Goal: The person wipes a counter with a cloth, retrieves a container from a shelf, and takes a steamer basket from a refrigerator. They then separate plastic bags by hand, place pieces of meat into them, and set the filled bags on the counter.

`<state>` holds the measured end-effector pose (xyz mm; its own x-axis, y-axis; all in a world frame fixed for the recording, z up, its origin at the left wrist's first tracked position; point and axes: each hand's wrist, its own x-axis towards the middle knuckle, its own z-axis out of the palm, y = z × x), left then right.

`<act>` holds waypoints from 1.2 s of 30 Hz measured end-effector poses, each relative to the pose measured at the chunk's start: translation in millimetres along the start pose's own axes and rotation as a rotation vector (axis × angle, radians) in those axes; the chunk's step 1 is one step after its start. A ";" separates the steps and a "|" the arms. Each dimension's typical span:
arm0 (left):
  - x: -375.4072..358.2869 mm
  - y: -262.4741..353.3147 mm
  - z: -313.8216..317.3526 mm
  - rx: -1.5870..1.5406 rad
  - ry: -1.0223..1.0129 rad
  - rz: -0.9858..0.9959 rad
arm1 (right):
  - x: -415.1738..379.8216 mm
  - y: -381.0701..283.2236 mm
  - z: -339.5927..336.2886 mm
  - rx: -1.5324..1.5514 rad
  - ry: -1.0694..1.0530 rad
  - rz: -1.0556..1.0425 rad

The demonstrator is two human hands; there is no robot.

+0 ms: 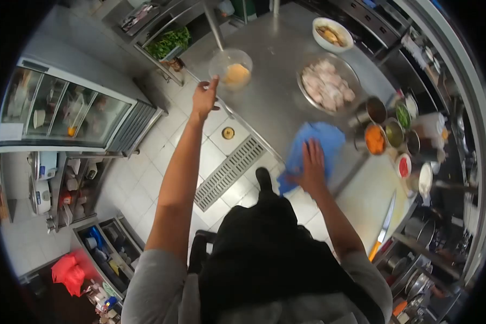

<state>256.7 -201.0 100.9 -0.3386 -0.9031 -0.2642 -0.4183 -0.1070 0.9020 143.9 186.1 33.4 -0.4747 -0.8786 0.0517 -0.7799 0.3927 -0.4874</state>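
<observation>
My left hand [205, 99] reaches out to the table's left edge, right by the rim of a clear bowl [243, 58] with an orange-yellow substance [236, 74] in it. Its fingers are apart and nothing shows in them. On the near part of the steel table [264, 81], my right hand [311, 168] lies flat on a blue cloth [326, 137], fingers stretched out over it. One corner of the cloth hangs toward the table's front edge. Beyond the cloth sits a metal bowl [303, 96] full of pale raw meat pieces [326, 86].
A white bowl [333, 47] of food stands at the back. To the right are several containers, one with orange contents [375, 138], and a cutting board [362, 200] bearing a knife [384, 224]. A floor grate [229, 173] runs below the table; a glass-fronted fridge [65, 108] stands left.
</observation>
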 end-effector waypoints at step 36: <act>140.5 -94.7 -387.4 -0.003 -0.347 -0.003 | 196.7 -206.6 -3.7 0.757 0.580 0.304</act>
<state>575.2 -478.8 110.7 -0.6041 -0.7072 -0.3673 -0.4178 -0.1114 0.9017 210.2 -66.9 147.5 -0.8939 -0.4220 0.1515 -0.2229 0.1250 -0.9668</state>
